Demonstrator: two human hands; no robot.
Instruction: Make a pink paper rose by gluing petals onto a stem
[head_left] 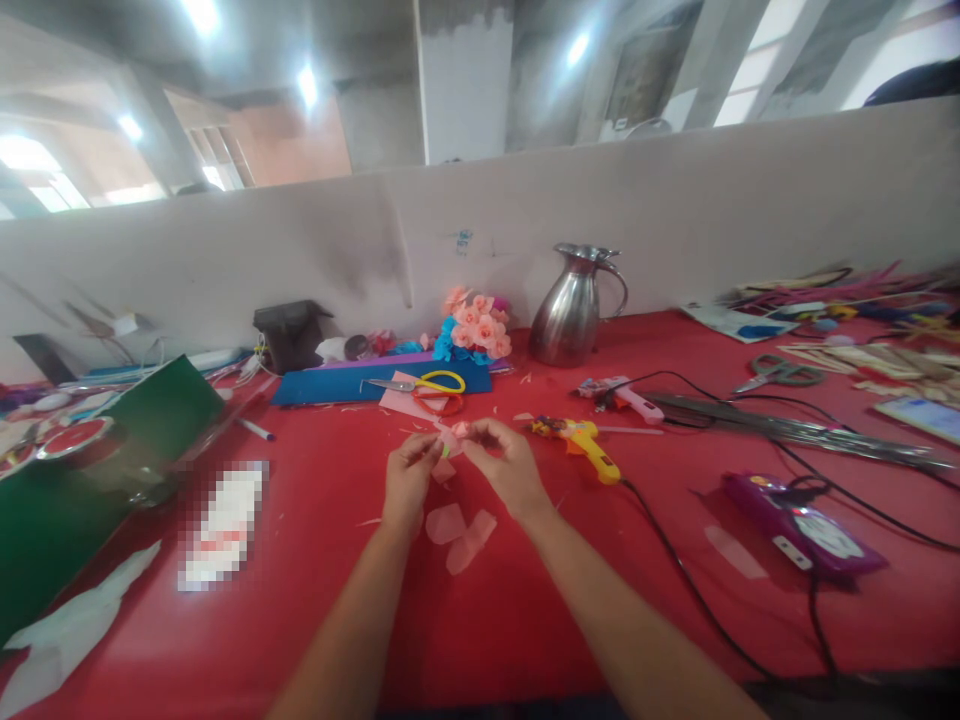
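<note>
A small pink paper flower (454,436) is pinched between my two hands above the red table. My left hand (409,476) closes its fingertips on the flower's left side and lower part, where a bit of green shows. My right hand (508,462) is closed on its right side, thumb below and fingers above. Loose pink paper petals (471,540) lie on the table just below the hands. Beyond them, scissors (424,385) with yellow and red handles rest on pink paper and a blue sheet. A yellow glue gun (592,452) lies right of my right hand.
A steel jug (568,315) stands by the wall, beside a bunch of pink and blue paper flowers (480,328). Rightward are a pink glue gun (634,400), a purple power strip (806,530) and black cables. A green board (82,500) is at left.
</note>
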